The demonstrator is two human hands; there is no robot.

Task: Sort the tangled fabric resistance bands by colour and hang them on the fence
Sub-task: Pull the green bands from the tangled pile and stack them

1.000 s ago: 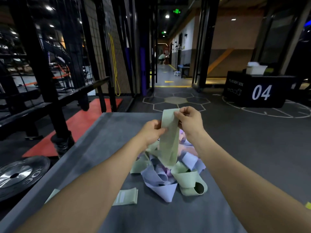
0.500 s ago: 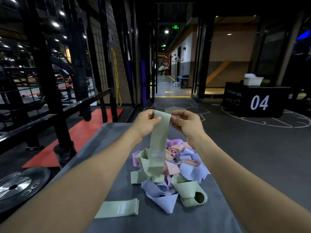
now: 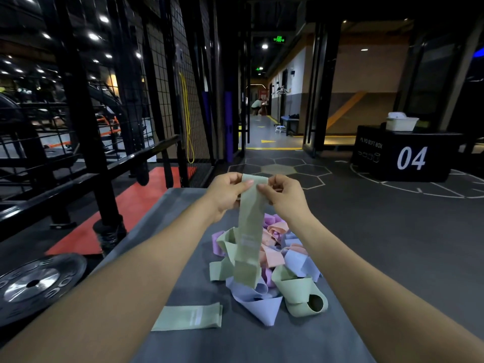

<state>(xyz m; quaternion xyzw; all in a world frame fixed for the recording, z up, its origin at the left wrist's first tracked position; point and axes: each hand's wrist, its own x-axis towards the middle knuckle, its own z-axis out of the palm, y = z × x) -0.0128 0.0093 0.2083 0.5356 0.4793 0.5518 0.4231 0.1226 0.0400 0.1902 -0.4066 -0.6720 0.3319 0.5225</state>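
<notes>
while both arms reach forward over the grey desk (image 3: 262, 341), the scene reads as follows:

left hand (image 3: 227, 195): fingers curled, thumb and fingers pinching the upper left edge of the held green band (image 3: 250, 231).
right hand (image 3: 283, 196): fingers curled, pinching the upper right edge of the same band.
held green band: raised above the desk, hanging straight down from both hands, its lower end reaching into the pile (image 3: 277, 263).
pile: tangled bands in green, lilac, pink and pale blue, lying on the desk below the hands, near the desk's right side.
flat green band (image 3: 188, 317): lying alone on the desk, just left of the pile, nearer the person.
fence (image 3: 162, 82): black wire mesh to the left, beyond the desk; a yellow loop (image 3: 187, 119) hangs on it.
weight plate (image 3: 34, 284): on the floor left of the desk.
black box (image 3: 408, 153): marked 04, well apart to the right.
</notes>
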